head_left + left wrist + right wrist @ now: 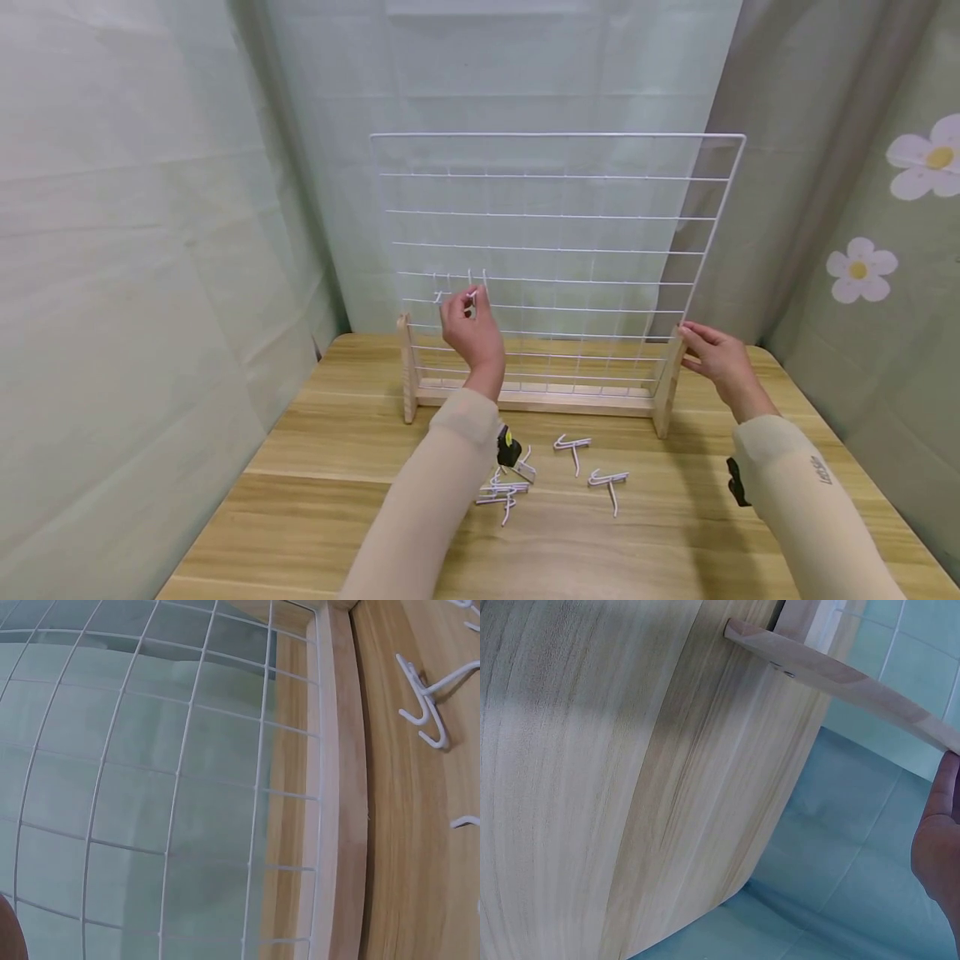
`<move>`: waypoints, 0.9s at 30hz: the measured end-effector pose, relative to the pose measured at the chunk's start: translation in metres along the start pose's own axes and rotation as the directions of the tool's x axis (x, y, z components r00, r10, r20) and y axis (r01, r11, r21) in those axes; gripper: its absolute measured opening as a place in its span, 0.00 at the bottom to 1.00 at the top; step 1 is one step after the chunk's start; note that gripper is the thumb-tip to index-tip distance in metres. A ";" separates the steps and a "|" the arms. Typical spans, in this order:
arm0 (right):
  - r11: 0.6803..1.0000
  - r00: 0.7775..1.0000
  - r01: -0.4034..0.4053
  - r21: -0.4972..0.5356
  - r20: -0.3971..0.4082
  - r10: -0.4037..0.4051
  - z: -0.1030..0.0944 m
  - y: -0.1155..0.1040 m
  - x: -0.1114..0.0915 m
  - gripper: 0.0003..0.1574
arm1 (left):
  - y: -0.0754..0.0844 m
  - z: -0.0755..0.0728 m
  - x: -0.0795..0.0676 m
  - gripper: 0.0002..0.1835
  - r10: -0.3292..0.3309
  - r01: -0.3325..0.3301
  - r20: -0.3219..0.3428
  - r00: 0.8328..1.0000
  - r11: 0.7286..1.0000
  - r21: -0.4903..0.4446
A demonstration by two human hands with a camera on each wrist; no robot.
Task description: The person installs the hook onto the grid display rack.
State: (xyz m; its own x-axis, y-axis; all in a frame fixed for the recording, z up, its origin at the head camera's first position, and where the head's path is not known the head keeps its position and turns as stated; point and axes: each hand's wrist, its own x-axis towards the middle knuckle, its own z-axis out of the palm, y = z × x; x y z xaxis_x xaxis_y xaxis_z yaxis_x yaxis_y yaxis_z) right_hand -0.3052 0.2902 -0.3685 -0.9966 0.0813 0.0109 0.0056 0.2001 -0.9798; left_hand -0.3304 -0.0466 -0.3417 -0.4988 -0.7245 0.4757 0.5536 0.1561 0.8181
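A white wire grid panel (pixel 562 217) stands upright in a wooden base (pixel 540 400) with two side posts. My left hand (pixel 474 337) is at the lower left of the grid and pinches a white metal hook (pixel 484 278), whose two prongs reach the grid wire. Just left of those fingertips, another white hook (pixel 439 295) hangs on the grid. On the other side my right hand (pixel 716 362) grips the top of the right wooden post (pixel 667 383) between thumb and fingers. The right wrist view shows those fingers (pixel 939 799) against the post's edge.
Several white hooks (pixel 501 490) lie in a pile on the wooden table (pixel 315 492), in front of the base. Two separate hooks, one nearer the base (pixel 573 443) and one nearer me (pixel 609 479), lie to their right. Pale curtains (pixel 165 250) surround the table.
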 end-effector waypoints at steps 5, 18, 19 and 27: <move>1.000 1.000 -0.005 -0.024 -0.002 0.004 0.003 0.000 0.000 0.44 | -0.002 0.002 0.004 0.06 0.036 -0.035 -0.010 0.999 0.999 0.019; 1.000 1.000 0.007 -0.025 0.002 -0.007 0.006 0.000 -0.002 0.43 | -0.016 -0.003 0.005 0.05 0.099 -0.097 -0.013 0.995 0.991 0.087; 1.000 1.000 0.010 -0.027 0.002 -0.010 0.006 0.000 -0.002 0.43 | -0.017 -0.004 0.005 0.05 0.100 -0.099 -0.010 0.995 0.991 0.093; 1.000 1.000 0.019 -0.024 -0.001 -0.019 0.005 -0.001 -0.002 0.43 | -0.025 -0.011 0.001 0.06 0.063 -0.066 0.029 0.998 0.990 0.121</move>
State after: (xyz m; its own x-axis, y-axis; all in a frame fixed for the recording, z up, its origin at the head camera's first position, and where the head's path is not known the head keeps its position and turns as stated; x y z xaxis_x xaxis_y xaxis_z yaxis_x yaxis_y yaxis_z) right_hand -0.3039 0.2847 -0.3687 -0.9965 0.0782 0.0296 -0.0113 0.2247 -0.9744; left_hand -0.3370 -0.0589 -0.3656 -0.4826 -0.6931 0.5354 0.5005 0.2834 0.8180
